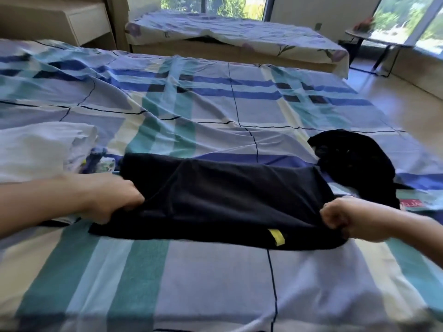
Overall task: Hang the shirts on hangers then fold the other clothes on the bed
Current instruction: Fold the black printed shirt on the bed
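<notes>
Head view, down onto a bed under a blue, teal and cream plaid sheet. Across the near middle of the bed, a dark navy garment, folded into a wide band. Left hand at its left end, fingers curled round a bunch of the fabric; right hand at its right end, fist clenched on the cloth there. Near the garment's front edge, towards the right hand, a small yellow tag. Just beyond the right end, a crumpled black garment close to the bed's right edge, with a red label beside it on the sheet. At the bed's left edge, a folded white cloth, and between that and the navy garment a small patterned piece, partly hidden. Further back, apart from this bed, a second bed with a floral cover and a small round table by the window.
</notes>
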A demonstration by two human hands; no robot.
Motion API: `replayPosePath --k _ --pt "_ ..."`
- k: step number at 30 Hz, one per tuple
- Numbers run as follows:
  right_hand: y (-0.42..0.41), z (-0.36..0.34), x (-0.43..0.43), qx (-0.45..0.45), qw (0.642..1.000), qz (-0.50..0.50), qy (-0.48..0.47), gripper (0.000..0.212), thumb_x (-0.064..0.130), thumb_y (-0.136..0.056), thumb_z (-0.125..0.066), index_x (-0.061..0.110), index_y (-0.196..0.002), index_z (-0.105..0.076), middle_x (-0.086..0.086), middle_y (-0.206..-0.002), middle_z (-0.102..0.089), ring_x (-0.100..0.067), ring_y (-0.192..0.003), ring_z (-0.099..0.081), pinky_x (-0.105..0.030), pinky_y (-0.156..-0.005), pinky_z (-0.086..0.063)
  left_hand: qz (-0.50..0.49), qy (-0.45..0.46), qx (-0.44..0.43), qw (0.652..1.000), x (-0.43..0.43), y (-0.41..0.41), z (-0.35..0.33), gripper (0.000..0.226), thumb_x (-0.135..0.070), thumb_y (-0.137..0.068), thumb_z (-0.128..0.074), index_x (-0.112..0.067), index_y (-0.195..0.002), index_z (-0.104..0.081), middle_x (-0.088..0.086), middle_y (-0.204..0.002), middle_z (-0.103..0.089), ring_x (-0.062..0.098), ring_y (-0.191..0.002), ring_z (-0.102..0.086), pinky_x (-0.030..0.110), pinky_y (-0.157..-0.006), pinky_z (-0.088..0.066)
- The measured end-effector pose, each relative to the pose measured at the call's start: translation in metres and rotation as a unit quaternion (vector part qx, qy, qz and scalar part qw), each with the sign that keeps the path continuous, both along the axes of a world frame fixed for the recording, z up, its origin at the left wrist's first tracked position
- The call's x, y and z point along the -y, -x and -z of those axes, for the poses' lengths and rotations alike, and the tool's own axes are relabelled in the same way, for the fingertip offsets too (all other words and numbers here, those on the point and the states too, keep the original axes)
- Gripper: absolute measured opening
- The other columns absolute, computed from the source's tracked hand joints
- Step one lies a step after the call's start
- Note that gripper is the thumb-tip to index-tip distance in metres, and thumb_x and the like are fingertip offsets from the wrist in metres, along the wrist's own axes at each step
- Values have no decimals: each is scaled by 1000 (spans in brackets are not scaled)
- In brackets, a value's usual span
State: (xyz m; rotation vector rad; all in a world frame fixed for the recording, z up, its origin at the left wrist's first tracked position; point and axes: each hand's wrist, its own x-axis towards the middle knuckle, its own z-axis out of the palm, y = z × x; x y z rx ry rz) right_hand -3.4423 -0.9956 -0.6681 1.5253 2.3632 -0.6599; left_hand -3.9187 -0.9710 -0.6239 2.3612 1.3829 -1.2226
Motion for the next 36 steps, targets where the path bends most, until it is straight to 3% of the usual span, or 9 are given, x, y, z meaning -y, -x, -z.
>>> replayPosePath --k 3,5,7,10,14,18,23,30,36 --pt "10 -24 -5 74 983 62 154 32 -8 -65 -63 24 -63 -60 11 -58 -59 -2 -52 -50 -20 -56 -40 -44 55 31 997 -2 5 2 20 -29 -75 -69 -26 -94 -63 -12 -67 -54 1 -60 -48 23 -61 -42" --pt "20 -42 -10 78 978 90 171 21 3 -71 -72 21 -69 -63 2 -65 -65 -10 -57 -56 -26 -58 -44 -26 -25 172 984 -9 2 6 9 -32 -80 -61 -24 -84 -63 -13 -69 -57 3 -62 -51 22 -63 -43" --pt "36 -44 -19 12 995 98 -6 16 26 -78 -76 21 -74 -61 4 -69 -65 -14 -65 -58 -31 -63 -45 23 -185 325 927 -18 -12 15 17 -39 -85 -44 -27 -84 -56 -13 -78 -53 10 -76 -54 30 -74 -45" --pt "81 -19 -30 -124 945 111 -280 22 42 -94 -62 26 -109 -63 4 -108 -64 -17 -105 -58 -34 -93 -45 67 -304 390 867 -25 -38 45 44 -51 -90 -28 -31 -116 -57 -7 -114 -56 18 -110 -54 38 -96 -44" --pt "101 46 -34 -55 973 117 -191 89 79 -85 -8 33 -161 -10 3 -170 0 -15 -156 7 -45 -126 3 -14 -246 314 917 -28 -38 95 94 -83 -81 -2 -32 -159 -8 -9 -167 -7 17 -155 -1 46 -125 -7" --pt "72 77 -30 11 969 180 -169 110 92 -67 17 34 -161 4 7 -168 15 -13 -153 20 -48 -121 14 -120 -236 307 914 -29 -16 125 118 -97 -61 14 -31 -158 11 -11 -166 15 12 -152 19 44 -124 9" --pt "41 70 -14 54 930 329 -155 84 73 -95 -22 29 -161 2 -3 -170 0 -24 -156 0 -50 -124 -3 -150 -254 299 908 -27 -20 126 121 -94 -60 19 -26 -160 7 -9 -167 13 12 -152 18 42 -124 10" --pt "37 39 5 -50 865 463 -186 91 52 -80 -76 9 -147 -32 -22 -141 -47 -40 -132 -46 -44 -107 -41 -19 -304 439 846 0 -75 124 87 -72 -88 -21 -23 -160 -18 1 -168 -5 18 -155 7 47 -125 -5" --pt "30 20 12 -259 816 517 -22 25 29 -81 -82 10 -89 -66 -11 -91 -72 -25 -80 -69 -33 -70 -53 57 -222 420 878 21 -120 129 80 -72 -88 -14 -38 -159 -1 -8 -167 12 16 -153 19 43 -125 5"
